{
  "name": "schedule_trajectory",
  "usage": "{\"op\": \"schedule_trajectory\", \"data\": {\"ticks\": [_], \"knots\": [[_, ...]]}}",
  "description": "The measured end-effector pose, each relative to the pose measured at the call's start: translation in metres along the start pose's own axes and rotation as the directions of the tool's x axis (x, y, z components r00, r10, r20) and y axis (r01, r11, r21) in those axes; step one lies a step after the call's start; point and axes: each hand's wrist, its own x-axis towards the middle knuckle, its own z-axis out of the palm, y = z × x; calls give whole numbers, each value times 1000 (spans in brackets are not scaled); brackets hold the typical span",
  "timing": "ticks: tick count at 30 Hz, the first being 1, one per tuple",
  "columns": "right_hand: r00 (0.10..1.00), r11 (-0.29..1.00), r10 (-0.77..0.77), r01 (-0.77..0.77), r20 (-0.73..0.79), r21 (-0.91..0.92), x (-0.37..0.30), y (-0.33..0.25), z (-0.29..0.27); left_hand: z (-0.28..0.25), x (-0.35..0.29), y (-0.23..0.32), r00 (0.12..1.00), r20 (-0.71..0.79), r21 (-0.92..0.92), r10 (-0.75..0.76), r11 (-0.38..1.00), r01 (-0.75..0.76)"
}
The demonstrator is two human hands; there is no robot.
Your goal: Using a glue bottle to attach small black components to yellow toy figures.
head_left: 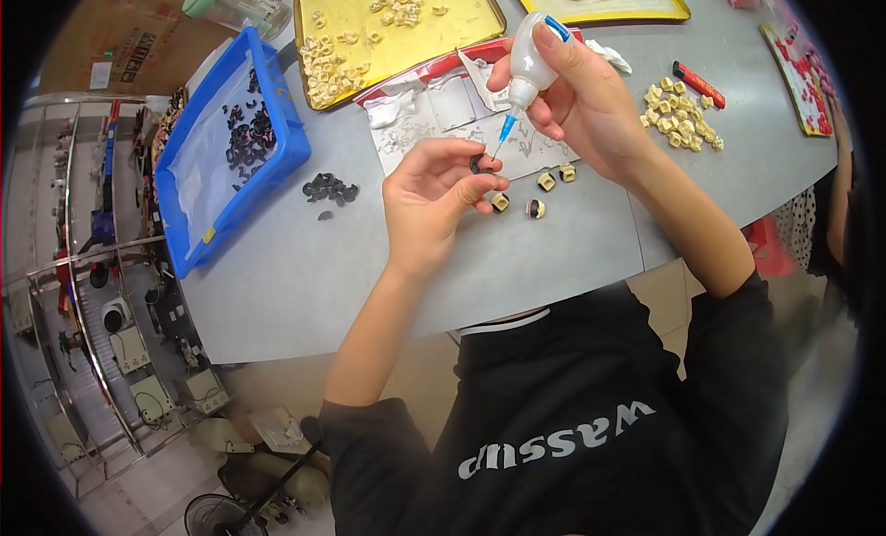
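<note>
My left hand point(426, 204) pinches a small black curved piece point(478, 164) between its fingertips, over the near edge of a white paper sheet. In my right hand point(600, 107) is a squeeze bottle point(530, 63), white and translucent, tilted with its tip down. Its blue needle nozzle point(508, 127) ends at the black piece; whether the two touch I cannot tell. Just right of my left fingers, several small cream-and-black pieces point(546, 180) lie on the grey table. A loose pile of black pieces point(330, 189) lies left of my left hand.
A blue tray point(297, 146) with black pieces stands at left. Behind are a yellow tray point(443, 37) of cream pieces and another yellow-rimmed tray point(646, 17). At right lie cream pieces point(683, 119), a red-and-black stick point(699, 85) and a tray of red bits point(784, 84) beside another person's arm.
</note>
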Motion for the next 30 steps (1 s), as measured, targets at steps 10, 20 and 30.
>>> {"op": "schedule_trajectory", "data": {"ticks": [10, 20, 30], "knots": [[997, 992, -66, 70, 45, -103, 1, -2, 2, -6, 6, -8, 944, -30, 216, 328, 925, -314], [992, 984, -95, 107, 87, -146, -4, 1, 2, -3, 1, -10, 940, -36, 266, 338, 910, -317], [995, 987, -77, 85, 65, -137, -3, 1, 3, -5, 4, -9, 941, -26, 279, 338, 906, -318]]}}
